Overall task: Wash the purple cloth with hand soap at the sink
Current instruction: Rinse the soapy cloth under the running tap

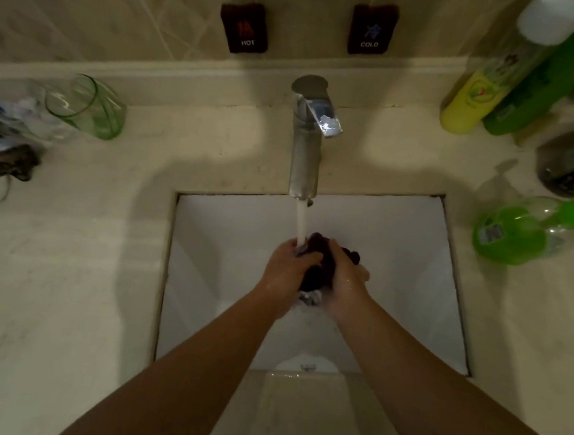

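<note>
Over the sink (205, 279), both hands, left (286, 268) and right (344, 283), apparently squeeze the purple cloth (319, 271)

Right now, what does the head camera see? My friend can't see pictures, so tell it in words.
Both hands, left hand and right hand, squeeze a dark purple cloth under water running from the tap into a white sink. A green glass stands on the counter at left; green bottles sit at right.

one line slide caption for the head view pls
Both hands wring the purple cloth under the running tap.
</note>
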